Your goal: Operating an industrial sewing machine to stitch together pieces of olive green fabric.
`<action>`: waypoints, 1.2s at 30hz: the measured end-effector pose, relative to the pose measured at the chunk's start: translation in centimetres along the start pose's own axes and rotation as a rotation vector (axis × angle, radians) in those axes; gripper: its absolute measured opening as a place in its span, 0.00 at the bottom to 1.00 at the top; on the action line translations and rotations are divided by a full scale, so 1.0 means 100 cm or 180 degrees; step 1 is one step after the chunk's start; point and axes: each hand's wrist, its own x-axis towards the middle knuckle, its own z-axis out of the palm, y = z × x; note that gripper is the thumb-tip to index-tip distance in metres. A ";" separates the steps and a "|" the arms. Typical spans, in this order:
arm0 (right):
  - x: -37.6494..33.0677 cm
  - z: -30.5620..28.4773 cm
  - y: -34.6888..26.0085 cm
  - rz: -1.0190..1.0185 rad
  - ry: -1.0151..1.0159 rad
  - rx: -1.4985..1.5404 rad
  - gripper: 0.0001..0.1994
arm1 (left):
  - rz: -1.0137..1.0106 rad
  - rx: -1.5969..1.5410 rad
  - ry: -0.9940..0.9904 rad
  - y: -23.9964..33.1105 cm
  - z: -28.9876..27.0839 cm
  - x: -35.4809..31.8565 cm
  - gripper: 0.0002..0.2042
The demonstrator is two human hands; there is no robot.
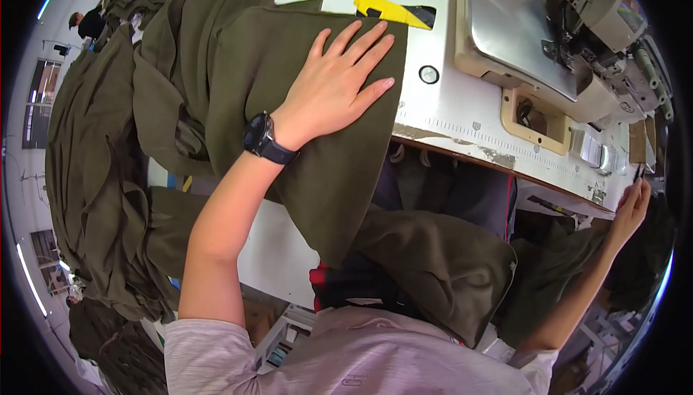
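My left hand (333, 86) lies flat with spread fingers on a dark olive fabric piece (253, 56). Its fingertips rest near the cloth's right edge, and a corner of the piece hangs over the table's front edge. Far off to the right, my right hand (631, 209) is closed at the right end of the sewing table (447, 110). A small dark thing (639, 172) shows at its fingertips, too small to name. More olive cloth (440, 258) drapes over my lap.
An industrial sewing machine (516, 23) with a metal cover stands at the back right. A large heap of olive cloth (90, 171) fills the left side. Yellow-and-black tape (390, 10) is stuck on the tabletop. Another person (88, 24) is far back left.
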 end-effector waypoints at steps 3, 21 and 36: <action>-0.093 0.098 -0.139 0.0232 -0.0969 -0.0082 0.15 | 0.0033 0.0013 0.0020 0.000 0.006 -0.003 0.27; -0.167 0.247 -0.260 -0.1237 -0.3057 -0.0495 0.14 | 0.0002 0.0130 -0.0016 0.000 0.007 -0.003 0.26; -0.067 0.032 -0.066 -0.0672 0.0062 -0.0726 0.09 | -0.0417 -0.0375 0.0606 -0.011 0.012 0.021 0.19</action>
